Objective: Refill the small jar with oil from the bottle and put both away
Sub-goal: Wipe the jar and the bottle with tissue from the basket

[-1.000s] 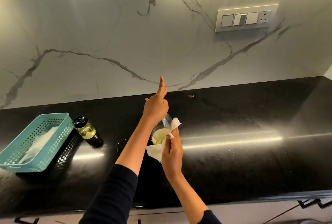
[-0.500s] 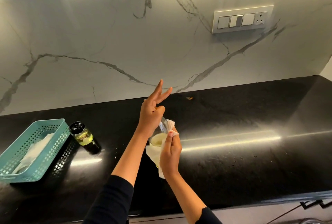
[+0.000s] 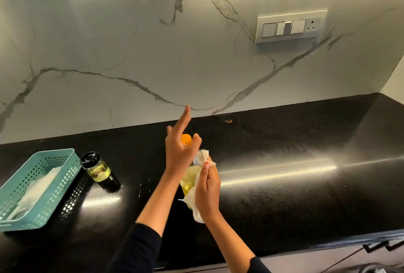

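Observation:
The clear oil bottle with yellow oil and an orange cap stands on the black counter at the centre. My left hand holds it at the neck, thumb and a finger around the cap, the other fingers stretched out. My right hand holds a white tissue pressed against the bottle's right side. The small jar, black-lidded and holding yellow oil, stands to the left, apart from both hands.
A teal perforated basket with white tissues sits at the far left beside the jar. The black counter runs to the right. A switch panel is on the marble wall. Drawer handles show at the bottom right.
My left hand's fingers have shifted on the bottle's top and the orange cap now shows between them. My right hand has moved the tissue over the bottle's side.

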